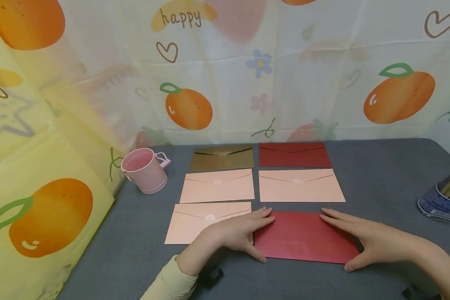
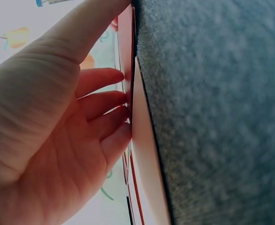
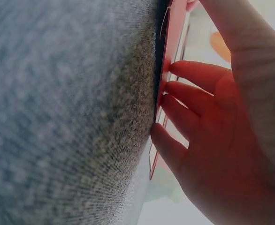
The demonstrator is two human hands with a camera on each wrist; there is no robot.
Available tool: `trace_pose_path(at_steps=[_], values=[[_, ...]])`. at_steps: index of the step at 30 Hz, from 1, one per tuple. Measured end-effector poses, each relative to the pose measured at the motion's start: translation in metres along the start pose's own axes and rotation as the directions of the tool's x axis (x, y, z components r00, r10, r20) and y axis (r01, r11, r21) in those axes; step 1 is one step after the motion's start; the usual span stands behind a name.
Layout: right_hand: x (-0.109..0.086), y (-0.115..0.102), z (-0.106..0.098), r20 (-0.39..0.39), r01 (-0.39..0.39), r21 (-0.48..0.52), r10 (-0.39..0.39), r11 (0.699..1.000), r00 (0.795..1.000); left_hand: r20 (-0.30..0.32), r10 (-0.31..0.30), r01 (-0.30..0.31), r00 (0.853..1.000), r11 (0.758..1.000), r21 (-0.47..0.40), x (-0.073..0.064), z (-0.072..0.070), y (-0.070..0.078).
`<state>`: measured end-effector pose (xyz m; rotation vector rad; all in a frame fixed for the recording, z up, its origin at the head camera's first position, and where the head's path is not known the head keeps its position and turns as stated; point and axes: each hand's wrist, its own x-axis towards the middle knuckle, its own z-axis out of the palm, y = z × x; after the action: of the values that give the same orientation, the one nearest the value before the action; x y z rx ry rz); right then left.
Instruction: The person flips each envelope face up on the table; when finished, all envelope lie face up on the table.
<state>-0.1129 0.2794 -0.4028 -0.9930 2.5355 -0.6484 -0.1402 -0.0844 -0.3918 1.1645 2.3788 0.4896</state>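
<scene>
A red envelope [image 1: 303, 237] lies nearest me on the grey table, its plain side up with no flap showing. My left hand [image 1: 238, 231] rests at its left end, fingertips on the far left corner and thumb by the near edge. At the opposite end, my right hand [image 1: 373, 237] touches the far right corner with its fingertips, the thumb at the near right corner. Both hands have fairly straight fingers, which the left wrist view shows against the red envelope [image 2: 126, 51]. A pink envelope [image 1: 200, 229] lies partly under view of my left forearm.
Beyond are two more pink envelopes [image 1: 221, 189], a gold envelope [image 1: 222, 160] and a dark red envelope [image 1: 294, 156], flaps up, in two columns. A pink bucket [image 1: 150, 177] stands at left; a blue pen holder [image 1: 440, 204] at right. Printed cloth hangs behind.
</scene>
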Motion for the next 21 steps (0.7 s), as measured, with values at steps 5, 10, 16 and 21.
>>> trace_pose_path(at_steps=[5, 10, 16, 21], values=[[0.0, 0.0015, 0.0011, -0.007, 0.015, 0.002, -0.015, 1.0, 1.0, -0.02, 0.009, -0.008, 1.0, 0.997, 0.073, -0.0015, -0.0003, 0.0007], [0.0, 0.0014, 0.0014, -0.016, 0.017, -0.008, -0.017, 1.0, 1.0, -0.039, 0.025, -0.02, 0.999, 0.991, 0.129, -0.0017, -0.0018, 0.0024], [-0.0004, 0.0027, 0.0018, -0.019, 0.02, -0.012, -0.02, 1.0, 1.0, -0.057, 0.045, -0.034, 0.997, 0.982, 0.184, -0.0008, -0.0017, 0.0025], [-0.0004, 0.0016, 0.0016, -0.018, 0.007, -0.013, -0.007, 1.0, 1.0, -0.06, 0.035, -0.024, 0.998, 0.984, 0.176, -0.0017, -0.0009, 0.0018]])
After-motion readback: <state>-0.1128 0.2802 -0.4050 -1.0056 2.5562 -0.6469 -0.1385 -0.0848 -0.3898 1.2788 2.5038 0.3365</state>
